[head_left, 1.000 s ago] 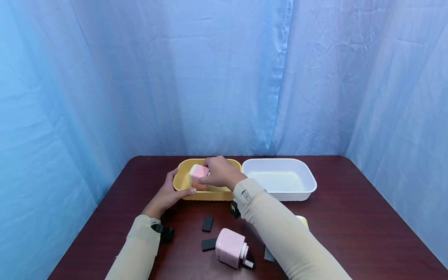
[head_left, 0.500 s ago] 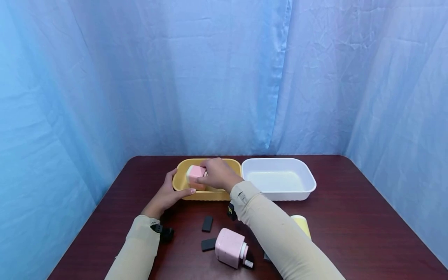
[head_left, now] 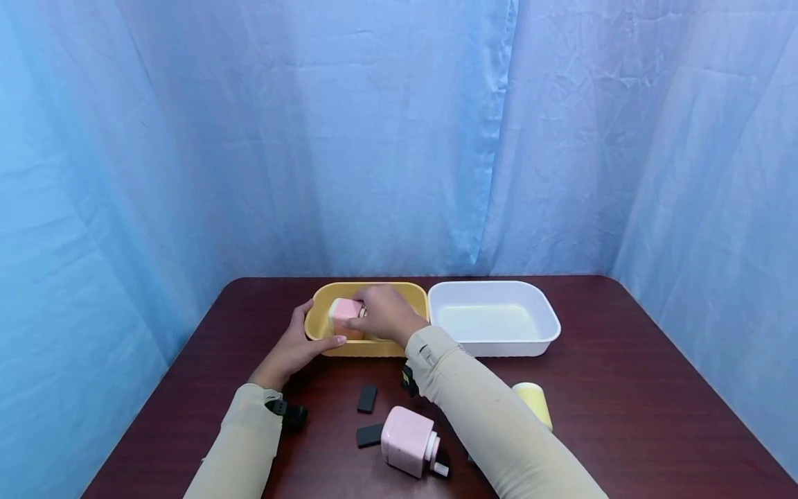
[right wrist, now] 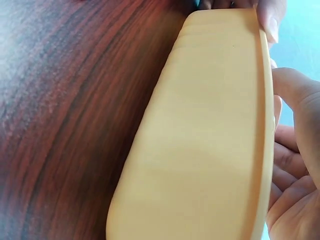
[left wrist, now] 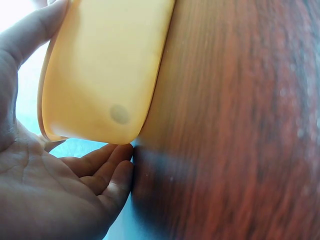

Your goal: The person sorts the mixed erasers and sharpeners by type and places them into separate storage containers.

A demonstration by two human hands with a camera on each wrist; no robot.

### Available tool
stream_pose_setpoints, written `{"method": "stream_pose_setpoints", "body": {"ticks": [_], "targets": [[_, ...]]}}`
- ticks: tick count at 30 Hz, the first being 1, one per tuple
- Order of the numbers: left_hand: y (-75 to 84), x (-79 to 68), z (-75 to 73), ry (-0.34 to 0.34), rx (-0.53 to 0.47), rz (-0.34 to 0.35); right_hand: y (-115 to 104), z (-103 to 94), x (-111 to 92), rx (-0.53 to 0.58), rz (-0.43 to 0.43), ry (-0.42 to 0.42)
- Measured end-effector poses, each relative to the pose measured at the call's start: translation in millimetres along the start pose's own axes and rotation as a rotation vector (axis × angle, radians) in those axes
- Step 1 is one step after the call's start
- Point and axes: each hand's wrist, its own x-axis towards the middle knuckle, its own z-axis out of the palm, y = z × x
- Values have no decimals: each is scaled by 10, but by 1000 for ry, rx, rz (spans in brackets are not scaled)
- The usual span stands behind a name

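A pink pencil sharpener point(head_left: 347, 315) with a white edge sits inside the left part of the yellow tub point(head_left: 399, 348). My right hand point(head_left: 388, 313) reaches over the tub's front rim and grips the sharpener from its right side. At the tub's left end is my left hand point(head_left: 298, 346), thumb along the front rim and fingers round the end wall. In the left wrist view, the fingers of that hand point(left wrist: 45, 175) lie against the tub's lower edge. The tub's front wall point(right wrist: 200, 120) hides the sharpener in the right wrist view.
A white tub point(head_left: 492, 348) stands beside the yellow one. Nearer lie two dark blocks, one block point(head_left: 367, 398) behind the other point(head_left: 370, 435), and a second pink crank sharpener point(head_left: 408, 441). My right sleeve partly covers a pale yellow object point(head_left: 533, 405).
My right hand has shifted slightly left and down inside the tub with the sharpener. Its sleeve now uncovers more of the pale yellow object. The left hand stays at the tub's end.
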Motion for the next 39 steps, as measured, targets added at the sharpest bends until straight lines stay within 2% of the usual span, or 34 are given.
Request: {"method": "stream_pose_setpoints", "body": {"ticks": [19,33,39], "targets": [[-1,-19,-36,1,10,-8,-34,50,-9,-9,20,17],[-15,2,-6,-7,-4,-5,-41,21,-63,3,48,17],[-24,3,-18,-11,0,-11,-63,-23,-101,-45,40,30]]}}
